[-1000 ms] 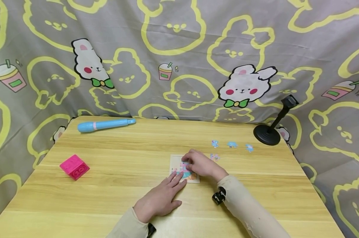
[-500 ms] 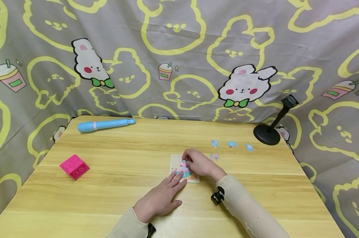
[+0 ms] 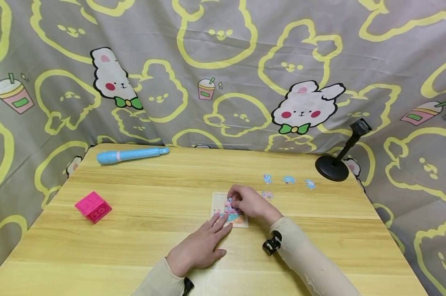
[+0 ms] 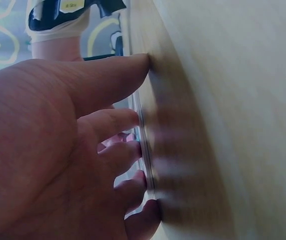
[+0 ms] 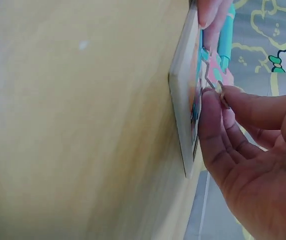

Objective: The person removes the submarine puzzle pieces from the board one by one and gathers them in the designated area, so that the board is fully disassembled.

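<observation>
A small square jigsaw puzzle in a pale frame lies mid-table, partly filled with pink, teal and orange pieces. My left hand lies spread at its near left side, with straight fingertips resting on the frame and lower pieces. In the left wrist view, those fingers meet the frame's edge. My right hand is over the puzzle's right side. Thumb and forefinger pinch a puzzle piece, seen edge-on and tilted at the board's surface in the right wrist view; its picture is mostly hidden.
Loose puzzle pieces lie behind and right of the puzzle, one close to my right hand. A pink cube sits at left, a blue toy microphone at the back left, a black stand at the back right.
My right hand has shifted slightly to the right over the puzzle, its fingers still together, uncovering more of the pink pieces. The left hand stays put.
</observation>
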Demonstrator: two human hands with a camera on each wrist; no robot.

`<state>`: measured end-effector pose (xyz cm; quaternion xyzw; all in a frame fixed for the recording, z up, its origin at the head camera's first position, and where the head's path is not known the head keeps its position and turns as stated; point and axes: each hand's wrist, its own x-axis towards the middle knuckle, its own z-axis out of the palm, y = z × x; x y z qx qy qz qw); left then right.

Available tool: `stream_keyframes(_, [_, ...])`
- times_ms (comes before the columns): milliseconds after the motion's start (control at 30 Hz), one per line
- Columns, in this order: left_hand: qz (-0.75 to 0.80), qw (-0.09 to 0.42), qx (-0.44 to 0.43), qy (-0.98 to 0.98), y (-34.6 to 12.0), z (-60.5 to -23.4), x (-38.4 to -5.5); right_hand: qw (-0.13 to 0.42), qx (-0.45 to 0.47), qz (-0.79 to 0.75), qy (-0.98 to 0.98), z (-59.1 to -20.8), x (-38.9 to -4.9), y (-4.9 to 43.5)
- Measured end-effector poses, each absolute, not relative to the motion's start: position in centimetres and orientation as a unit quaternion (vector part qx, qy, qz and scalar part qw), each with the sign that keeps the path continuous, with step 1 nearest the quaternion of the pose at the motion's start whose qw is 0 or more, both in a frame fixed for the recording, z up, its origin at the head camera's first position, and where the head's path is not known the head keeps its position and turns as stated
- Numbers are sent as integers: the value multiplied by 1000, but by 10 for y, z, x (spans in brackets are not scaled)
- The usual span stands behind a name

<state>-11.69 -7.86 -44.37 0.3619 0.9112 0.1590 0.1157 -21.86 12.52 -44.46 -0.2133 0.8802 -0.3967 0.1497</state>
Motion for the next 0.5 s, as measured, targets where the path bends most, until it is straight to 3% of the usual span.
stream_keyframes(500, [158, 119, 360, 912, -78, -445, -117, 143, -161, -522, 825, -427, -221, 190])
